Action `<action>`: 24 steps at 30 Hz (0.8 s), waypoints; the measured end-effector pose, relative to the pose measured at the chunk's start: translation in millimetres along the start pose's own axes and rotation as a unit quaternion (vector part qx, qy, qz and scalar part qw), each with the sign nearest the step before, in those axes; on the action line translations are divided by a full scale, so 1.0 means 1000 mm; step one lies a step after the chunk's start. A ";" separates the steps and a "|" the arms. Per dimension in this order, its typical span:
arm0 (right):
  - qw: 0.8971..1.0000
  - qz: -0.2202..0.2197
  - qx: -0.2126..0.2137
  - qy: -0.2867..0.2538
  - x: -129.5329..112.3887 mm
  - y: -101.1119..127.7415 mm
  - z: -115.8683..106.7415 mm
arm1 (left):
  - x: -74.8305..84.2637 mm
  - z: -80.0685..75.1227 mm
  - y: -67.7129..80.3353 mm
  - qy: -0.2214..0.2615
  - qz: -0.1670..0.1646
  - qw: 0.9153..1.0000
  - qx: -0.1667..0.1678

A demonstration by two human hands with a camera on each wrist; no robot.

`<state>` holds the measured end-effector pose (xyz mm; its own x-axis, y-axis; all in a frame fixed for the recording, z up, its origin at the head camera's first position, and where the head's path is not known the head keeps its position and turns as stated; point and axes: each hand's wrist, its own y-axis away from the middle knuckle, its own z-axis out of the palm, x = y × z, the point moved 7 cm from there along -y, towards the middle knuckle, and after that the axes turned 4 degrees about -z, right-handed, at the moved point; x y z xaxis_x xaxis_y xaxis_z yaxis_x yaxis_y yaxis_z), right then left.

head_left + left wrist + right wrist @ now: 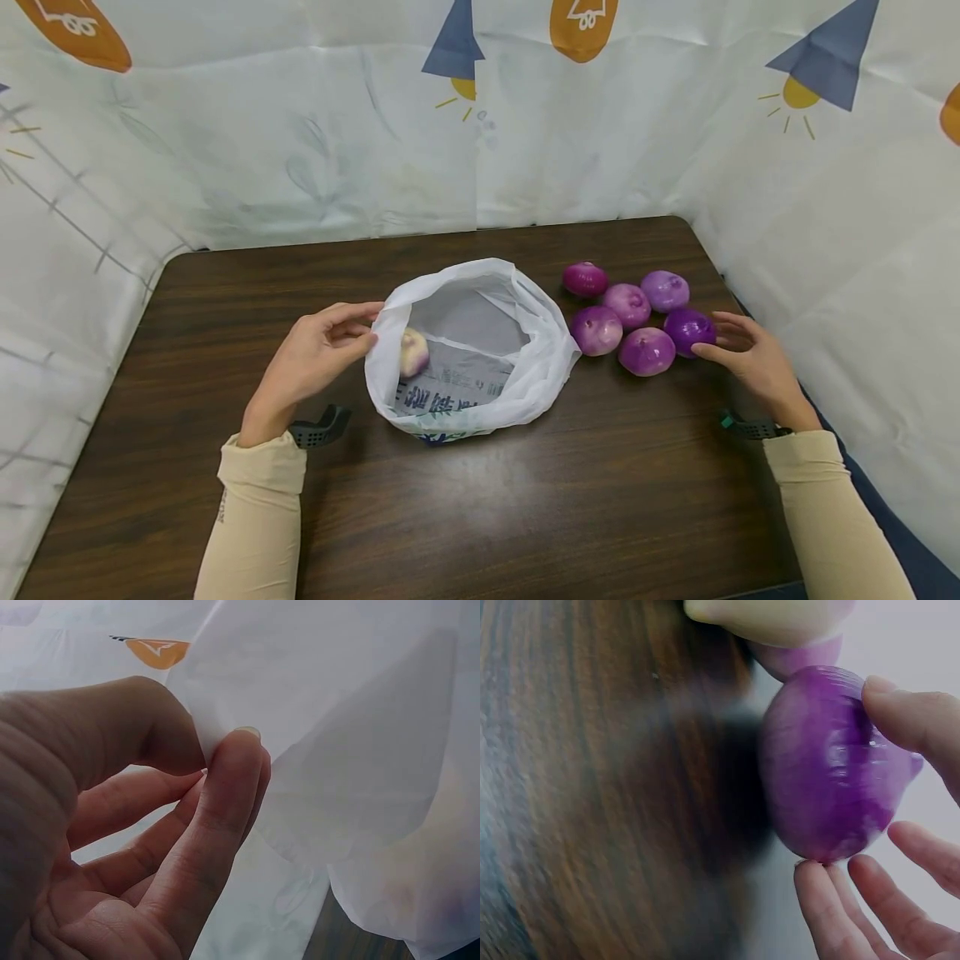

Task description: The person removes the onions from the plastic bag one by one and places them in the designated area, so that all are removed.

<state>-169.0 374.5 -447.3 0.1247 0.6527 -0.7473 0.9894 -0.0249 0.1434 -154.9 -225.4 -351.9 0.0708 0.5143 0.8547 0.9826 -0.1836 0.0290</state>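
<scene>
Left hand point(318, 354) pinches the white bag point(480, 392) rim, best held wide, while right hand point(750, 358), its grip closing on the dark purple onion point(688, 329), needs firmer hold.

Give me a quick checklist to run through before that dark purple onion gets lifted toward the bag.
1. Bag mouth open: ok. The white plastic bag gapes upward on the table.
2. Bag rim held: ok. The left hand pinches the rim between thumb and fingers.
3. Grip on the dark purple onion: ok. The right hand has fingertips on both sides, shown closely in the right wrist view.
4. Room in the bag: ok. Only one pale onion lies inside.
5. Clear lift: not ok. The neighbouring onion touches it and may roll.
</scene>
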 end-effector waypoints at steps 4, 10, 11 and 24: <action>1.000 0.001 0.015 -0.011 0.001 0.002 -0.008 | 0.001 -0.001 0.000 0.001 0.001 1.000 0.001; 0.996 -0.028 0.073 -0.045 -0.007 0.006 -0.025 | 0.002 -0.002 0.002 0.004 0.003 1.000 0.004; 0.995 -0.033 0.084 -0.051 -0.010 0.007 -0.028 | 0.002 -0.003 0.003 0.005 0.003 1.000 0.004; 0.985 -0.084 0.125 -0.081 -0.060 0.005 -0.029 | 0.007 -0.006 0.005 0.012 0.011 1.000 0.015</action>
<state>-174.0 357.3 -382.9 -0.0520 0.5354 -0.8430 0.9820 -0.1261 -0.1406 -150.4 -228.0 -342.3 0.0894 0.4895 0.8674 0.9855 -0.1695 -0.0059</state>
